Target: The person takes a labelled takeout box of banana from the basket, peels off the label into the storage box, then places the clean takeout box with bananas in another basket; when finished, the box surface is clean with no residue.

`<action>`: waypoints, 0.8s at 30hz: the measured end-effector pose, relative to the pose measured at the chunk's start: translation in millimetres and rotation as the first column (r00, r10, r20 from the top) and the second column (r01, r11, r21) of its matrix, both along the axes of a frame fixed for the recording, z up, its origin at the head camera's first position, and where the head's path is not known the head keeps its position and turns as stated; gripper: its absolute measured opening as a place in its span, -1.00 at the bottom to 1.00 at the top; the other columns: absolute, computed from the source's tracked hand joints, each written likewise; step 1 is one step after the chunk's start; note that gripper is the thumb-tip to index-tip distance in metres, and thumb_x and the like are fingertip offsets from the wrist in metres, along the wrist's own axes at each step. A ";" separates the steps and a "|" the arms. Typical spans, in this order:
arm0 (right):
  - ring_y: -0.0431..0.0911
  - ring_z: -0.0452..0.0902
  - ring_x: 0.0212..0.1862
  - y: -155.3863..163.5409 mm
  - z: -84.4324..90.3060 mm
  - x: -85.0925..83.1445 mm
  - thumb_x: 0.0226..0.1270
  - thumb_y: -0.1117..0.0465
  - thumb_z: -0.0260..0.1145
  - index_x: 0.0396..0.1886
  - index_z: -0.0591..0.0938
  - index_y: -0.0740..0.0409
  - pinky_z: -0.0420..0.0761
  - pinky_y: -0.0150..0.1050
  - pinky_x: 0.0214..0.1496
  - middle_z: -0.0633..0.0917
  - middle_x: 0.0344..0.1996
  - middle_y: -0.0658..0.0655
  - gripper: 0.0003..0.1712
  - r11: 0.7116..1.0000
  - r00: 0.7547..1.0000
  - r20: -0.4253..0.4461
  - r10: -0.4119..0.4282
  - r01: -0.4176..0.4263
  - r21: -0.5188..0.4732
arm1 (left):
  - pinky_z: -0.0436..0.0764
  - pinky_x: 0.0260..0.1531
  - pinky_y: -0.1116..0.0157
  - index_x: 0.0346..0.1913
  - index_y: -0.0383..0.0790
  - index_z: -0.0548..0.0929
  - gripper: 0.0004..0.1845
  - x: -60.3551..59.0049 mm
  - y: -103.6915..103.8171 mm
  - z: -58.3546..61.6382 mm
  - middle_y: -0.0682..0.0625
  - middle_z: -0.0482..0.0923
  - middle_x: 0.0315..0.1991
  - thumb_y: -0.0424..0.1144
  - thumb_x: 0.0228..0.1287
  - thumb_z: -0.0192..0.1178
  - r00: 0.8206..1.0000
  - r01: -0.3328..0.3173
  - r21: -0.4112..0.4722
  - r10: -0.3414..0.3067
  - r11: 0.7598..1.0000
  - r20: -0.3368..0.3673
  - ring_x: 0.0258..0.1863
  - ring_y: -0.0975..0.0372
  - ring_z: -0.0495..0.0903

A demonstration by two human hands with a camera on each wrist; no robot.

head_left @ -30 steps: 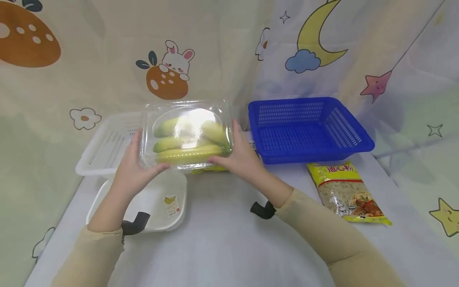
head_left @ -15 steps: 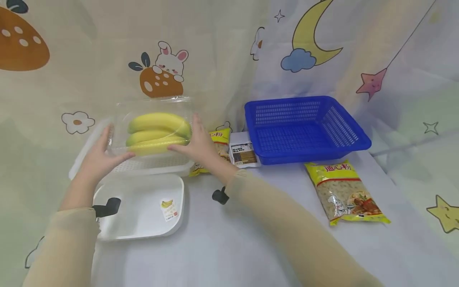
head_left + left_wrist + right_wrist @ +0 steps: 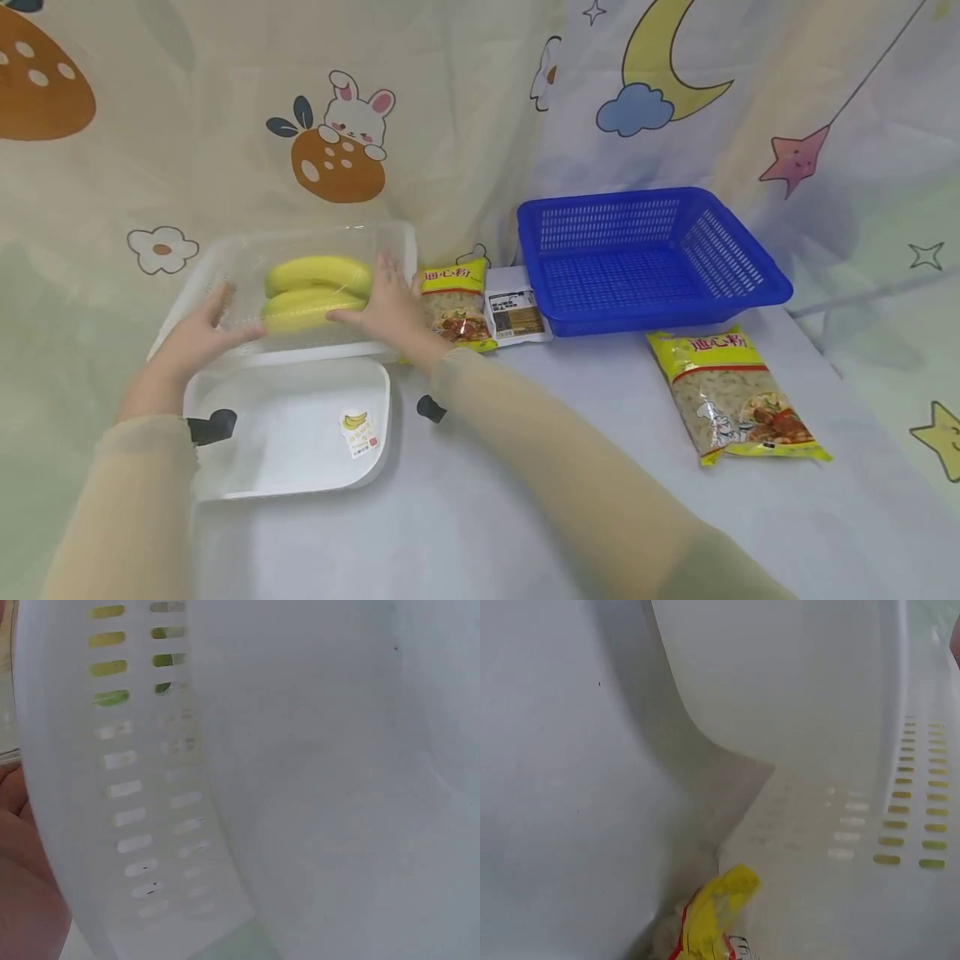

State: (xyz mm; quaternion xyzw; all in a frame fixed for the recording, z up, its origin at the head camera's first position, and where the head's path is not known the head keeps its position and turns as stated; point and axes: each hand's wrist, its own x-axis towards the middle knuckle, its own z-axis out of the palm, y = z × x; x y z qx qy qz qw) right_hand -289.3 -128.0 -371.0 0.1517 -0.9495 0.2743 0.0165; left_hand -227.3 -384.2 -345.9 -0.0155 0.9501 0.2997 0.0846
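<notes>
A clear plastic box point(image 3: 247, 262) with yellow bananas point(image 3: 318, 279) inside sits low in the white slotted basket point(image 3: 183, 300) at the back left. My left hand point(image 3: 206, 325) grips the box's left end, thumb across its front. My right hand point(image 3: 378, 300) grips its right end the same way. The left wrist view shows only the basket's slotted wall point(image 3: 135, 795) and a sliver of my palm. In the right wrist view the same basket wall point(image 3: 855, 825) stands close, with a yellow packet corner point(image 3: 716, 915) below it.
A white tray point(image 3: 285, 450) with a banana sticker lies in front of the basket. A yellow pasta packet point(image 3: 453, 304) and a small labelled pack point(image 3: 513, 315) lie right of my right hand. A blue basket point(image 3: 757, 279) stands at the back right, another pasta packet point(image 3: 731, 396) before it.
Both hands have carried the clear banana box left and down, from above the table's middle into the white basket. The pasta packet and small pack behind it have come into sight.
</notes>
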 end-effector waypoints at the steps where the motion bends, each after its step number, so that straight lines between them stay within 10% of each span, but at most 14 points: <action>1: -0.10 -0.13 0.45 -1.8 -1.5 -0.2 -0.27 -0.58 0.16 0.44 -0.16 0.11 -0.12 -0.08 0.47 -0.04 0.45 0.04 0.41 1.000 1.000 0.005 0.003 -0.003 0.015 | -0.06 0.21 -0.26 0.39 -0.04 -0.49 0.09 -0.7 -1.5 -2.7 -0.17 -0.42 0.44 0.16 0.15 0.12 1.000 0.003 -0.004 -0.003 1.000 0.013 0.36 -0.26 -0.24; 24: -0.07 0.15 0.37 -14.8 -5.9 -1.9 -0.12 -0.59 0.00 0.42 -0.04 0.21 -0.17 -0.21 0.47 0.12 0.41 0.08 0.30 0.911 0.989 0.140 0.057 -0.109 0.398 | -0.09 0.21 -0.27 0.40 -0.24 -0.41 0.12 -14.0 -11.8 -13.9 -0.40 -0.26 0.38 0.19 0.11 0.13 0.984 0.029 -0.110 -0.010 0.994 0.175 0.33 -0.30 -0.23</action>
